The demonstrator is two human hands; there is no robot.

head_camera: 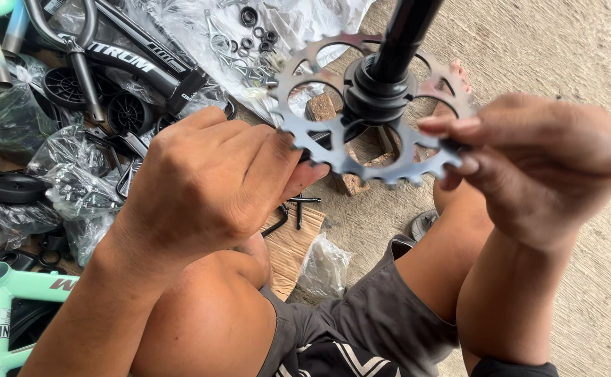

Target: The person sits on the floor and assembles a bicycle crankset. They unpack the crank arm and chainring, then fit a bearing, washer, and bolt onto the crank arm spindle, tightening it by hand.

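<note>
A silver toothed chainring [361,150] with round cut-outs sits around a black tube [403,31] and its black collar [376,94], held up in front of me. My left hand [207,181] grips the chainring's left edge, thumb pressed under the teeth. My right hand [542,157] pinches the right edge between fingertips and thumb. Both my knees are bent below the hands, in grey shorts [361,328].
Black bicycle parts in clear plastic bags [75,188] lie at the left, with small black wheels [12,187] and a black frame tube [131,59]. A mint-green bicycle frame [5,293] is at the lower left. Cardboard [295,244] and concrete floor [563,49] lie beneath.
</note>
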